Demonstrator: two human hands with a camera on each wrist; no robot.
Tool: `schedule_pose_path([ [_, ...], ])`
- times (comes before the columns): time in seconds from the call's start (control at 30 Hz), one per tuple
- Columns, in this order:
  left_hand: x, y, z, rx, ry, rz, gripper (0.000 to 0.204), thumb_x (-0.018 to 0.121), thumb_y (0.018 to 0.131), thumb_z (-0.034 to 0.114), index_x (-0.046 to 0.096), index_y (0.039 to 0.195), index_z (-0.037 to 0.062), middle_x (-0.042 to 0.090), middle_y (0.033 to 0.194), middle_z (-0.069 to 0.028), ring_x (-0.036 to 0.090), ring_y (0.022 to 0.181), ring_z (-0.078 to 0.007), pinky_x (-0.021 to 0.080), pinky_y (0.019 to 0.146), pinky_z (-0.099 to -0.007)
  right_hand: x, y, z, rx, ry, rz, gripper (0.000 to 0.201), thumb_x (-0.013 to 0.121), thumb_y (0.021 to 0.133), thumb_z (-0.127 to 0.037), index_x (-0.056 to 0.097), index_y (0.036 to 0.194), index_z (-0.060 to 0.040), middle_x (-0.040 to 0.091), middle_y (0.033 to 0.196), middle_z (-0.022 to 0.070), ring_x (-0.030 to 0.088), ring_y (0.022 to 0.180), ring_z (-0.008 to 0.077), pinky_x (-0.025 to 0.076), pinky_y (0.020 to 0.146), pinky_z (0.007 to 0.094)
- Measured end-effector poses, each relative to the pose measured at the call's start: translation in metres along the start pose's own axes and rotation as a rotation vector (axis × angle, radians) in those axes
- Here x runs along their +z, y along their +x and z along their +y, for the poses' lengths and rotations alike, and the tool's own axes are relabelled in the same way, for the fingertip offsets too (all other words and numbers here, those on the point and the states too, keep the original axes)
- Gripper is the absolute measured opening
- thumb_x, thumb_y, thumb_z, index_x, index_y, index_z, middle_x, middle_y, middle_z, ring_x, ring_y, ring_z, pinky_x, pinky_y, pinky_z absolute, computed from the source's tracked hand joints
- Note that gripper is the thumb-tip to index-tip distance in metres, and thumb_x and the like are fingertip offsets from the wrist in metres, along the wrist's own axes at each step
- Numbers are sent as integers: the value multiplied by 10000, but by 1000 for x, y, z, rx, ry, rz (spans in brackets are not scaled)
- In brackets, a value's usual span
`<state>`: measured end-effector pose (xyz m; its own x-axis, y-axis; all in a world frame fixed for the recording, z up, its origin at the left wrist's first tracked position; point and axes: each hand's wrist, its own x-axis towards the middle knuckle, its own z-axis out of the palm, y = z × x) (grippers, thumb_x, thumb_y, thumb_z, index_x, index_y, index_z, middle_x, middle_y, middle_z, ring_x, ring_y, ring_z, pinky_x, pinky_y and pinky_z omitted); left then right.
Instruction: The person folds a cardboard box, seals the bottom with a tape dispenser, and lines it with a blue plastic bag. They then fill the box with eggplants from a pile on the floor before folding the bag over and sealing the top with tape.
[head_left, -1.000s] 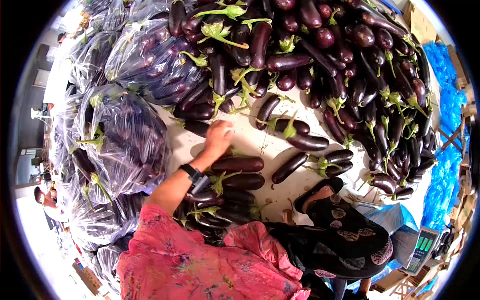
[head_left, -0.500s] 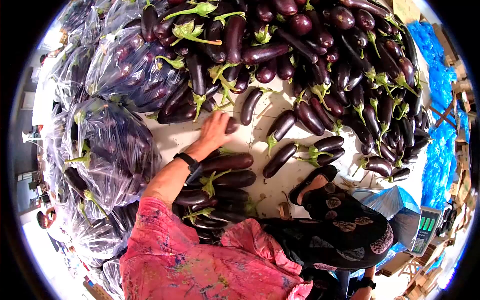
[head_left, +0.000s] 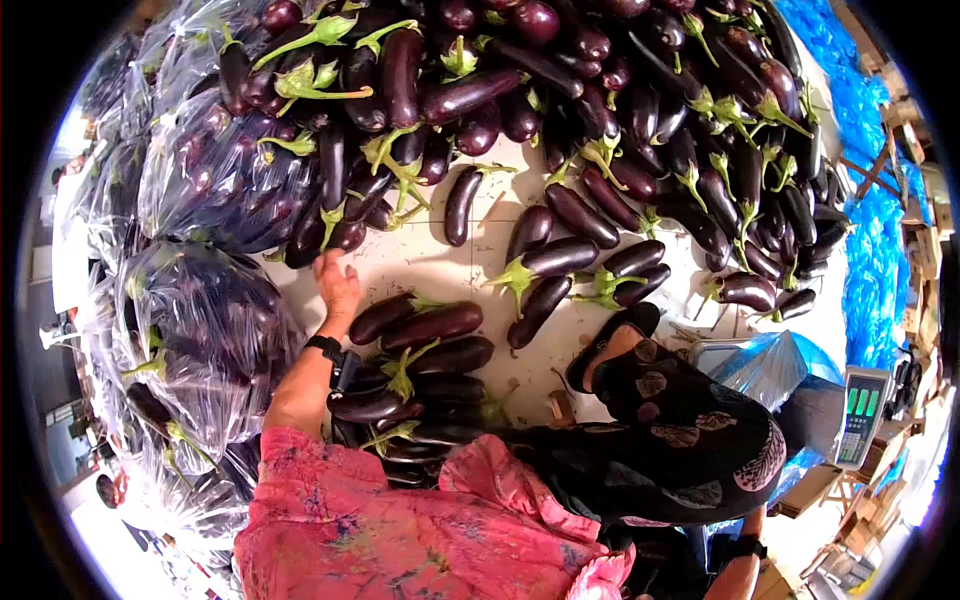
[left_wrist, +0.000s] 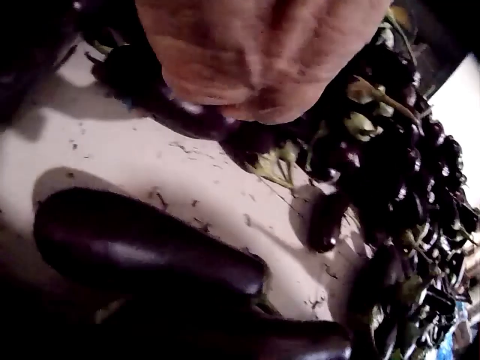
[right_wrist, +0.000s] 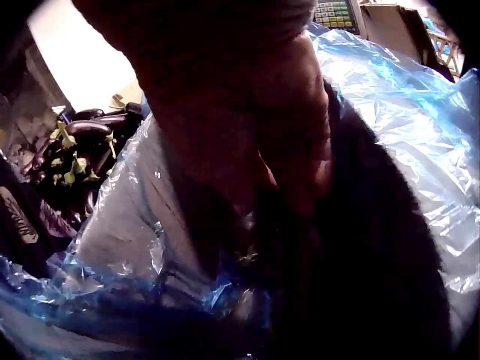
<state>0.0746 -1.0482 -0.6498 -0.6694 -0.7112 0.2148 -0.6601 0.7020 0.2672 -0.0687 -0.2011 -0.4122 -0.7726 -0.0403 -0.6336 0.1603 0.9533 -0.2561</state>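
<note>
Huge heap of loose dark purple eggplants with green stems (head_left: 640, 110) fills the top and right of the head view, lying on a pale off-white floor (head_left: 440, 265). Clear plastic bags stuffed with eggplants (head_left: 210, 310) run down the left side. Crumpled blue plastic sheeting (head_left: 870, 260) lines the right edge. Person in a pink patterned top (head_left: 400, 540) and dark patterned trousers (head_left: 680, 440) crouches at the bottom, one dark slipper (head_left: 612, 335) on the floor.

Neat row of sorted eggplants laid side by side (head_left: 430, 370) sits just in front of the person, touching each other. A few single eggplants (head_left: 560, 255) lie apart on the bare floor between the row and the heap. Grey weighing scale with green display (head_left: 862, 410) stands at the right, near a blue plastic bag (head_left: 760, 365).

Left hand (head_left: 337, 280), black wrist strap below it, reaches to the edge of the heap; fingers point into the eggplants beside the clear bags. Left wrist view shows the hand (left_wrist: 255, 60) over dark eggplants, fingers bent down onto them, but the grip itself is hidden: cannot tell if anything is held. A long glossy eggplant (left_wrist: 142, 240) lies on the floor just below it, not touched.

Right hand (right_wrist: 247, 142) is dark and blurred, inside the blue plastic bag (right_wrist: 405, 127); cannot tell how far open it is or if it holds anything.
</note>
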Motion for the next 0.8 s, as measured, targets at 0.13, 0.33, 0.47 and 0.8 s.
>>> schedule_pose_path([
  [0.13, -7, 15, -9, 115, 210, -63, 793, 681, 720, 14, 392, 1451, 124, 490, 1356, -198, 465, 1205, -398, 396, 1003, -502, -2, 2, 7, -13, 2, -13, 363, 678, 847, -252, 625, 1095, 8, 691, 923, 245, 682, 801, 400, 509, 670, 405],
  [0.33, 4, 48, -1, -99, 438, -271, 802, 799, 674, 95, 441, 1388, 162, 447, 1396, -186, 389, 1259, -421, 377, 962, -567, 3, 6, 11, -24, 24, -27, 354, 672, 850, -246, 624, 1091, 10, 691, 914, 245, 684, 788, 401, 509, 660, 402],
  [0.47, -12, 30, 16, 17, 374, -289, 716, 860, 650, 155, 469, 1249, 119, 469, 1307, -176, 430, 1240, -389, 356, 988, -522, 5, 2, 18, -23, 27, -25, 348, 668, 852, -242, 624, 1088, 11, 692, 908, 245, 684, 780, 403, 509, 653, 401],
  [0.8, -97, 31, 147, 113, -536, -473, 715, 864, 651, 219, 519, 1248, 29, 648, 1123, -147, 647, 1000, -321, 507, 920, -431, 6, 34, 27, -131, 33, -43, 334, 658, 857, -231, 622, 1081, 14, 693, 893, 246, 687, 760, 405, 508, 635, 396],
])
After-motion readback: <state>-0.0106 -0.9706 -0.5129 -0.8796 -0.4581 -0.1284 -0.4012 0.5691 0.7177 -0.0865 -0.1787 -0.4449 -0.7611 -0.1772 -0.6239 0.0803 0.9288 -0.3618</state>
